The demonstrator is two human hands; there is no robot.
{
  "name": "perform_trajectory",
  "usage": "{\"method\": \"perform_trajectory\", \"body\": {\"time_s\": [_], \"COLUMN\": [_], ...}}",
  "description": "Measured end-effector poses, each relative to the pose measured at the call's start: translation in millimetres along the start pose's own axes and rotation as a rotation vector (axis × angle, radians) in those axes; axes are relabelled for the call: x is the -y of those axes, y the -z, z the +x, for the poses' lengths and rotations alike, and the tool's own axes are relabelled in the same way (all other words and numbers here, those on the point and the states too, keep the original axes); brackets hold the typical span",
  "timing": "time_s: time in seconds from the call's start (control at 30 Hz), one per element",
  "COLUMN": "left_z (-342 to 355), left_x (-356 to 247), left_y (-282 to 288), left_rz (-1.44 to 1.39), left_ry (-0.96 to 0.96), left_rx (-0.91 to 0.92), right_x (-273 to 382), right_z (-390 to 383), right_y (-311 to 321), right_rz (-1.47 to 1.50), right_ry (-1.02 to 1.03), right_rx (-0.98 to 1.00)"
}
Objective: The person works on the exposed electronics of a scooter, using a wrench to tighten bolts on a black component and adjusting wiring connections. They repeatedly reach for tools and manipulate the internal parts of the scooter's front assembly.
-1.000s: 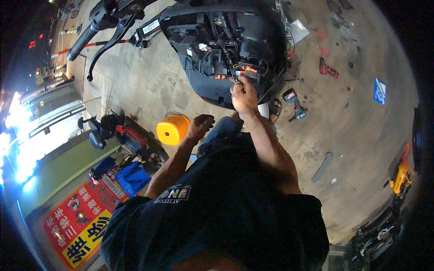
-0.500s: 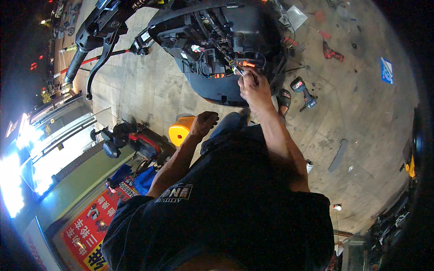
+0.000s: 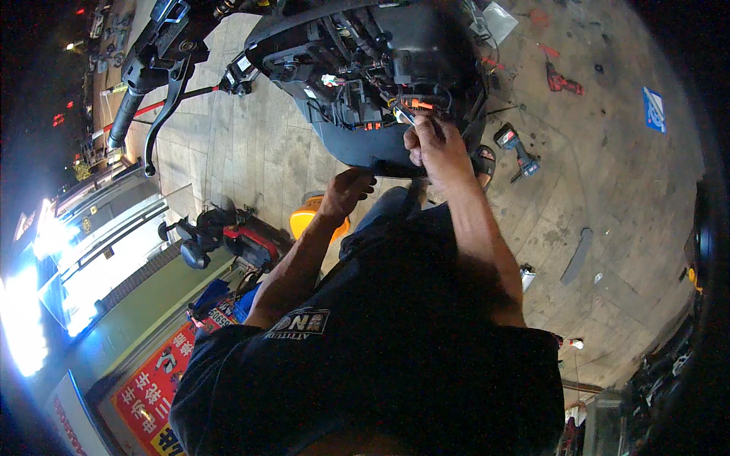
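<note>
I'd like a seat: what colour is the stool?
The stool is yellow-orange, best seen in the head view.

A black, rounded vehicle body section [image 3: 361, 144] stands open, its dark inner parts [image 3: 350, 99] and orange connectors [image 3: 417, 104] exposed. A slim pale piece [image 3: 404, 113], partly hidden in the right hand [image 3: 441, 148], slants up and leftward beside those connectors.

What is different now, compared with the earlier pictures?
The left hand has moved forward, to the near edge of the black vehicle body; contact is unclear. The right hand still holds a slim item by the orange part. The yellow stool stays on the floor.
</note>
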State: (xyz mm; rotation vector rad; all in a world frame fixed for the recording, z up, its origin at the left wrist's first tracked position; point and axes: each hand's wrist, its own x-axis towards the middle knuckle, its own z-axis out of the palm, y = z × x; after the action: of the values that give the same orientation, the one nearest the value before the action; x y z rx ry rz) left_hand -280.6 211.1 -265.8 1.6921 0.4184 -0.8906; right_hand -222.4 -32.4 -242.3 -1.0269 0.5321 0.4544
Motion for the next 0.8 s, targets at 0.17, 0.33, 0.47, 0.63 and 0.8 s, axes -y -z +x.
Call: {"method": "perform_trajectory", "body": {"time_s": [0.17,0.33,0.47,0.63,0.8], "left_z": [5.9,24.9,49.2,55.9,61.9], "left_x": [-25.7,-102.1,-145.9,-138.6,-134.8], "left_y": [-11.8,-9.6,-0.1,-1.9,-4.0], "left_rz": [0.045,0.549,0.954,1.160,1.130], "left_ry": [-0.317,-0.833,-1.062,-0.927,-0.908], "left_rx": [0.003,-0.600,-0.773,-0.724,-0.709], "right_x": [31.3,26.3,10.1,-5.7,-13.7], "right_z": [13.5,21.2,26.1,21.9,31.8], "right_y": [10.0,2.5,-7.3,-2.6,-6.7], "right_rz": [-0.285,-0.215,-0.604,-0.933,-0.752], "right_ry": [-0.196,-0.367,-0.119,0.316,0.263], "right_rx": [0.249,0.178,-0.045,-0.125,-0.209]}}
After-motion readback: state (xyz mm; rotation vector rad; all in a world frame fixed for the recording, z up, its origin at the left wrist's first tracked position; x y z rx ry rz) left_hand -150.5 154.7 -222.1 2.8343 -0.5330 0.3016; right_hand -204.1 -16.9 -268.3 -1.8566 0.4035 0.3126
